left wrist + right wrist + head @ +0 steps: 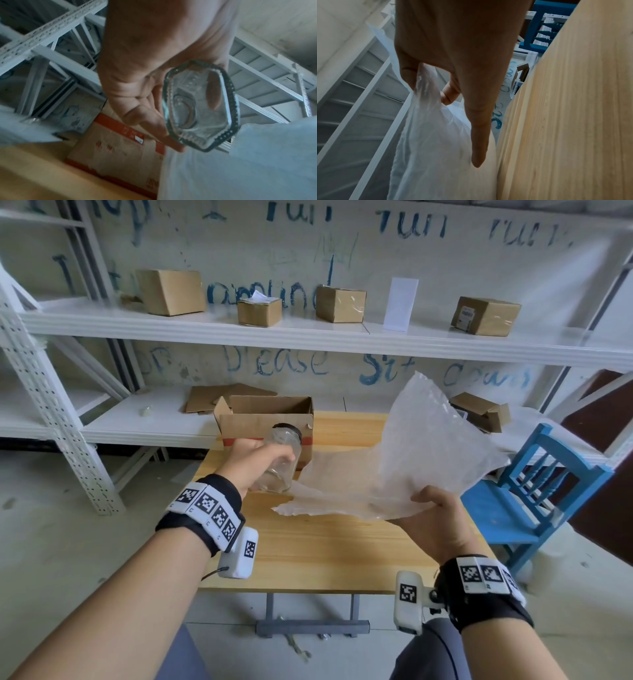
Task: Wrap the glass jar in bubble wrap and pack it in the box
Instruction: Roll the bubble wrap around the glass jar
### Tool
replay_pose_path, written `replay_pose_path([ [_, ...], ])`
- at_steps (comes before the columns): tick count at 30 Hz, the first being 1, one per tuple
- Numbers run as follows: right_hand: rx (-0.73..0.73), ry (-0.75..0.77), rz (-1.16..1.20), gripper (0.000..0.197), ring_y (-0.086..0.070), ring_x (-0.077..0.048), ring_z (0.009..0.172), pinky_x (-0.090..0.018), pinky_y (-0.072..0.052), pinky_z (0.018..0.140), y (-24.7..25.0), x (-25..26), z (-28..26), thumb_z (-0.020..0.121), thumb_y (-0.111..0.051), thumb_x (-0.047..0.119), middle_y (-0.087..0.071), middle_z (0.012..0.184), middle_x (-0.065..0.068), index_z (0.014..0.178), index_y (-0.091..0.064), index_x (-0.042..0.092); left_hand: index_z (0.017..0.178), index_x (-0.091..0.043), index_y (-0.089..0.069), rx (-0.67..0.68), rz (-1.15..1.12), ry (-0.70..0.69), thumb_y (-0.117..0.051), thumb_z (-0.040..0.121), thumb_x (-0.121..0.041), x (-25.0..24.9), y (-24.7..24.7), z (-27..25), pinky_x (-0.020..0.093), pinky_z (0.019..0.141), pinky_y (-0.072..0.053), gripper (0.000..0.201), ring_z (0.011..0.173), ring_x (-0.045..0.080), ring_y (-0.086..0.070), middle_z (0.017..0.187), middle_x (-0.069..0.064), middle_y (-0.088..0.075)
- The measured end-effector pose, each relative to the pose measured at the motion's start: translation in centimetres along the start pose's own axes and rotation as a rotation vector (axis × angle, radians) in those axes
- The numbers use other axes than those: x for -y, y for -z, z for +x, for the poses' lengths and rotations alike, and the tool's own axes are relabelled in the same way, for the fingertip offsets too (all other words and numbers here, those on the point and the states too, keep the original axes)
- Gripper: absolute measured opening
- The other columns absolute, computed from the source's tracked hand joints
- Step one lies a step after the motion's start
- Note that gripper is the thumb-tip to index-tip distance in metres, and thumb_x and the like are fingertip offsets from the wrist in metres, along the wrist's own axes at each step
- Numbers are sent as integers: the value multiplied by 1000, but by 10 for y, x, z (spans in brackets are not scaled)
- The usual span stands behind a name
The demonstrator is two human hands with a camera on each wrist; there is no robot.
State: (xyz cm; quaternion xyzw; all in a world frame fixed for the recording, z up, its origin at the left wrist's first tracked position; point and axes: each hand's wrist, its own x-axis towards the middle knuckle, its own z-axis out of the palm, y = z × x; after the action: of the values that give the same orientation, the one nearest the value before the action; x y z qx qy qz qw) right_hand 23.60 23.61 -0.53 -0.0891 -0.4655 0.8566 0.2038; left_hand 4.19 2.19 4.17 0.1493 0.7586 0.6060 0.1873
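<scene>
Behind the wooden table [329, 542] stood the open box [265, 419]; before it, the left hand [253, 462] grasped the glass jar [282, 457], and the right hand [433, 518] pinched the bubble wrap [411, 453].

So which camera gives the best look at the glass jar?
The head view: it shows the whole jar, dark lid included, gripped by the left hand. The left wrist view shows only its blurred base; the right wrist view misses it.

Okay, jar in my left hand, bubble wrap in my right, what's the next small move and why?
Probably lay the bubble wrap flat on the wooden table, then set the glass jar on it. Your right hand holds the sheet up by one edge, and your left hand grips the jar unwrapped beside it, so nothing is around the glass yet.
</scene>
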Motion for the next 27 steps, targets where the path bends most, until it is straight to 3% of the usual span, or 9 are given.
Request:
replay_pose_path([
  [3, 6, -14, 5, 59, -61, -39, 103, -55, -50, 85, -1, -3, 0, 68, -36, 2, -65, 112, -17, 116, -69, 11, 100, -6, -75, -34, 9, 22, -80, 72, -29, -2, 4, 4, 34, 72, -47, 36, 99, 30, -65, 104, 11, -72],
  [6, -33, -36, -23, 65, -57, -41, 111, -60, -45, 92, -2, -10, 0, 71, -38, 2, -61, 120, -21, 133, -57, 2, 94, -11, -78, -3, 10, 27, -83, 69, -34, -5, 2, 6, 33, 67, -50, 34, 98, 35, -70, 109, 16, -74],
  [12, 56, -111, -192, 63, -56, -47, 126, -71, -42, 103, -7, -24, -4, 72, -57, 1, -61, 135, -27, 135, -57, 2, 108, -4, -75, 154, -73, 68, -90, 68, -33, -6, -30, 3, 38, 67, -62, 51, 100, 31, -74, 111, 15, -76],
  [14, 93, -139, -298, 57, -57, -47, 126, -69, -43, 103, -8, -26, -5, 74, -57, -3, -64, 133, -25, 128, -65, 10, 109, -2, -75, 192, -149, 100, -89, 71, -28, -7, -44, 2, 35, 61, -61, 48, 95, 31, -75, 108, 17, -77],
  [18, 222, -246, -425, 64, -58, -43, 118, -56, -42, 103, -2, -25, -9, 69, -61, -5, -63, 127, -24, 126, -66, 21, 102, -5, -74, 209, -202, 131, -89, 71, -25, -7, -66, 2, 28, 55, -56, 40, 75, 22, -72, 74, 3, -73],
  [21, 239, -341, -343, 78, -54, -40, 122, -57, -37, 109, 8, -18, -11, 65, -51, -18, -58, 131, -24, 139, -53, 8, 104, -4, -73, 204, -143, 113, -90, 70, -29, -1, -74, 4, 23, 51, -54, 45, 77, 21, -72, 88, 10, -72],
  [23, 208, -377, -369, 72, -58, -41, 121, -56, -38, 112, 17, -14, -10, 72, -45, -27, -59, 131, -29, 141, -47, -9, 106, -4, -73, 218, -104, 118, -90, 69, -30, 4, -77, 4, 23, 52, -54, 49, 83, 23, -72, 97, 13, -72],
  [25, 241, -389, -491, 48, -67, -35, 111, -52, -47, 109, 17, -10, -9, 82, -51, -26, -67, 119, -32, 128, -56, -15, 106, -5, -73, 222, -100, 128, -90, 68, -30, 5, -79, 2, 25, 54, -55, 49, 82, 23, -71, 95, 11, -69],
  [27, 202, -391, -602, 24, -74, -14, 80, -33, -59, 93, 9, 1, -10, 93, -50, -19, -76, 85, -15, 94, -68, -2, 109, -6, -73, 227, -104, 131, -91, 67, -29, 6, -81, 2, 26, 54, -55, 51, 82, 23, -69, 96, 9, -66],
])
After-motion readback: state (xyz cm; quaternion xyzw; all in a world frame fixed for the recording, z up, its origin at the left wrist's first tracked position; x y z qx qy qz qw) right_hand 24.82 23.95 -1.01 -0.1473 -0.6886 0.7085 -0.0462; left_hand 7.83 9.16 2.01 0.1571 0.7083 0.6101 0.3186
